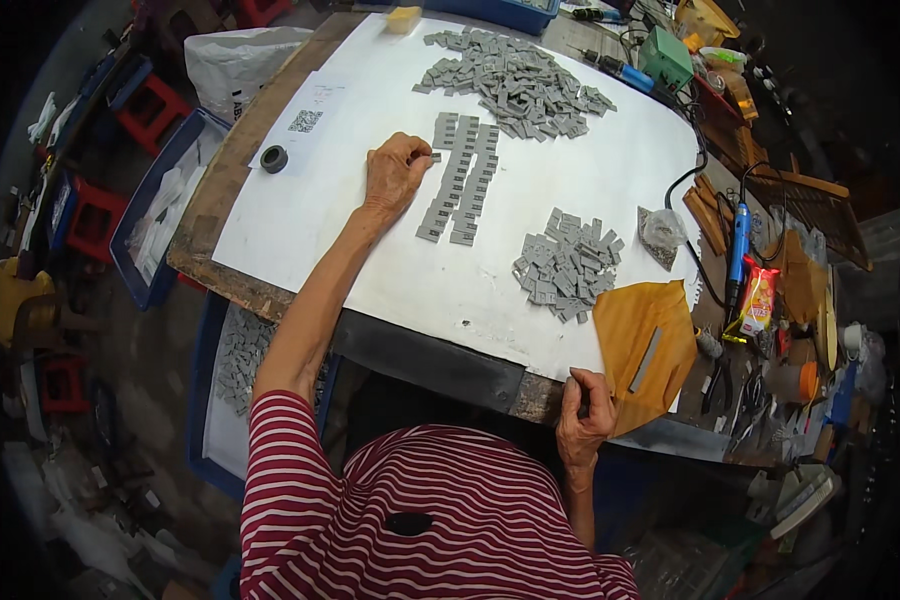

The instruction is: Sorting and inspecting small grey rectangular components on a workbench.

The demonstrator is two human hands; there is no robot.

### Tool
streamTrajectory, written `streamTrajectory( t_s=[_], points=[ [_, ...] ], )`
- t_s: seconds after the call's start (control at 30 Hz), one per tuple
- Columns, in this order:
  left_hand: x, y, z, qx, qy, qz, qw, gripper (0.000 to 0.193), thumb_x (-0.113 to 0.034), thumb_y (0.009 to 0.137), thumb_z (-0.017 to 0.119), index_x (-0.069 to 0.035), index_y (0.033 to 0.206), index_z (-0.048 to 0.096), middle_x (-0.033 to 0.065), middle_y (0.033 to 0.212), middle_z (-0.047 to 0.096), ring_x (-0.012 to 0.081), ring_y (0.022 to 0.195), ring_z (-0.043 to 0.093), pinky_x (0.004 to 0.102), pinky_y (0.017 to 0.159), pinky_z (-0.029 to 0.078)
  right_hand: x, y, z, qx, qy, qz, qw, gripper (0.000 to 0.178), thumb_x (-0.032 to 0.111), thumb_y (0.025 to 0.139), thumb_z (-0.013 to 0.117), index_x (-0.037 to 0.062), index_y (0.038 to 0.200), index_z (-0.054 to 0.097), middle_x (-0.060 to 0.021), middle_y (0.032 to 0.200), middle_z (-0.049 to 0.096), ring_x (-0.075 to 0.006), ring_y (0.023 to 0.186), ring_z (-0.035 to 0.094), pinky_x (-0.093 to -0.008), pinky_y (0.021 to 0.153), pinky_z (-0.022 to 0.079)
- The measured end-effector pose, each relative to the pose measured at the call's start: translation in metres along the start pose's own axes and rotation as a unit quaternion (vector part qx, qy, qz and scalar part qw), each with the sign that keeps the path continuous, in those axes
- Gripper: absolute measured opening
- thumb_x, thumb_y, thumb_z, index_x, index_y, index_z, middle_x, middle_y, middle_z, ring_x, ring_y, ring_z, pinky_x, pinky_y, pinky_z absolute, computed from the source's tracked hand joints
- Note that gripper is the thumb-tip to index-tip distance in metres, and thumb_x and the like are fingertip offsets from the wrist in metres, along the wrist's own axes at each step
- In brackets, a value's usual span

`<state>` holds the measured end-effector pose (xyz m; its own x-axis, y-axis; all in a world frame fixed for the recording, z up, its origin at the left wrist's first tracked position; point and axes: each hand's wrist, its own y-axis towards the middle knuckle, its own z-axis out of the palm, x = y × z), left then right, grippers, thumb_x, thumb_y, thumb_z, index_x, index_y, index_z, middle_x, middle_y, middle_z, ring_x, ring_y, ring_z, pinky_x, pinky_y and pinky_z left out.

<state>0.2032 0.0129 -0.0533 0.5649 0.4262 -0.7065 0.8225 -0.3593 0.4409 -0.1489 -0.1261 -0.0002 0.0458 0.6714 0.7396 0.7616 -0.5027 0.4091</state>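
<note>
My left hand (396, 174) is closed in a pinch on a small grey rectangular piece (436, 157), at the left side of the laid-out rows. Those rows of grey pieces (457, 180) run in staggered columns, nearly edge to edge, each piece with a dark mark. At the table's front edge, my right hand (585, 418) has its fingers curled together; whatever is in them, if anything, is hidden. Just beside it lies an amber-brown sheet (650, 340) with a narrow grey strip (646, 359) on top.
A large heap of grey pieces (515, 80) lies at the back, a smaller heap (568, 263) at the right. A black ring (273, 158) sits on the left of the white sheet (360, 265). Blue electric screwdriver (740, 240), cables and pliers crowd the right. Blue trays stand left, below the table.
</note>
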Motion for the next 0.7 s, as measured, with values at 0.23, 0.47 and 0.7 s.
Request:
streamTrajectory(
  t_s=[0.23, 0.47, 0.7],
  points=[
    [-0.001, 0.005, 0.006, -0.009, -0.041, 0.006, 0.999, 0.009, -0.013, 0.070, 0.061, -0.005, 0.074, 0.063, 0.0083, 0.074, 0.060, 0.0209, 0.064, 0.058, 0.0335, 0.064, 0.044, -0.001, -0.004, 0.000, 0.011, -0.001, 0.010, 1.000, 0.010, -0.006, 0.079, 0.055, -0.0038, 0.089, 0.056, -0.0115, 0.073, 0.054, -0.0187, 0.058, 0.051, -0.0273, 0.052, 0.040],
    [-0.001, 0.008, 0.013, -0.018, -0.049, 0.014, 0.999, 0.007, -0.008, 0.069, 0.062, -0.003, 0.074, 0.064, 0.0087, 0.073, 0.061, 0.0207, 0.063, 0.059, 0.0305, 0.061, 0.048, -0.004, -0.008, -0.002, 0.014, -0.005, 0.010, 1.000, 0.009, -0.006, 0.079, 0.055, -0.0036, 0.088, 0.056, -0.0111, 0.072, 0.052, -0.0165, 0.055, 0.049, -0.0263, 0.050, 0.038],
    [0.010, 0.006, 0.010, -0.031, -0.091, 0.039, 0.995, 0.009, -0.007, 0.074, 0.060, -0.001, 0.080, 0.063, 0.0097, 0.075, 0.060, 0.0166, 0.064, 0.056, 0.0269, 0.061, 0.046, -0.003, -0.003, 0.003, 0.000, 0.012, 0.016, 1.000, 0.007, -0.004, 0.082, 0.054, -0.0022, 0.088, 0.056, -0.0051, 0.070, 0.050, -0.0107, 0.059, 0.047, -0.0225, 0.053, 0.037]
  ],
)
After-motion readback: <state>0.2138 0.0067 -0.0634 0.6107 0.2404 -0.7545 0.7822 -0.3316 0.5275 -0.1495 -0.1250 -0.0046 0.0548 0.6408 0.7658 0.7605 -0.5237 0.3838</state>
